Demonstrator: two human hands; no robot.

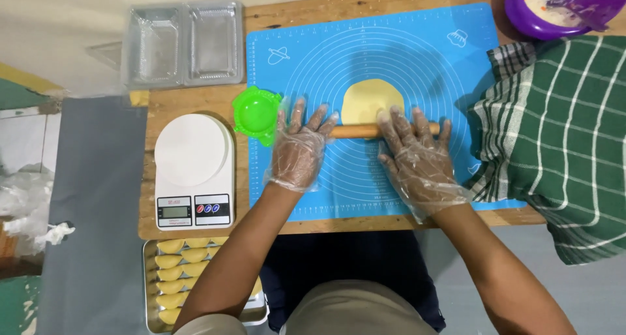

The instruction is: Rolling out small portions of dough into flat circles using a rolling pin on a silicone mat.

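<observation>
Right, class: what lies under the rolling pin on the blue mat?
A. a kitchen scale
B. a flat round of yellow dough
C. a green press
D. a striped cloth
B: the rolling pin, under both gloved hands, lies across the near edge of a flat round of yellow dough on the blue mat.

My left hand and right hand wear thin, crinkled clear plastic gloves; forearms bare; trousers, at six o'clock, apparently khaki.

Wooden rolling pin, smooth matt dough, blue silicone-like mat, crinkly clear-plastic-gloved hands.
</observation>
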